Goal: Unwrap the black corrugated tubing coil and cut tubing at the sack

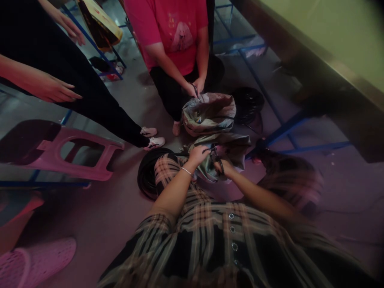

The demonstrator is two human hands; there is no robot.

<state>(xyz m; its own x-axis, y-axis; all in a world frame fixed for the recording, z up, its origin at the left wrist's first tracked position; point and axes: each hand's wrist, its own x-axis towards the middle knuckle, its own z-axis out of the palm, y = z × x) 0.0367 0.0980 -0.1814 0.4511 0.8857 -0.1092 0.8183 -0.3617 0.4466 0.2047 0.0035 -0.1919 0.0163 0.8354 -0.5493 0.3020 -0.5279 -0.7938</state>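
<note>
The left hand point(198, 155) lies half-closed on a fold of the grey-green woven sack point(223, 154), though whether it grips the fold cannot be told. The right hand point(223, 167) is curled around a dark loop point(218, 162) (wire or a tool handle; the view does not settle which). Caution: a black cable point(180, 153) runs from the black coil point(147, 173), beside the left forearm, toward the sack, and tension on it could snag or kink the line. The sack lies crumpled on the floor point(99, 216), its folds hiding its contents. Beyond, a co-worker's hands point(195, 87) hold a second sack point(208, 114) beside another coil point(247, 105).
</note>
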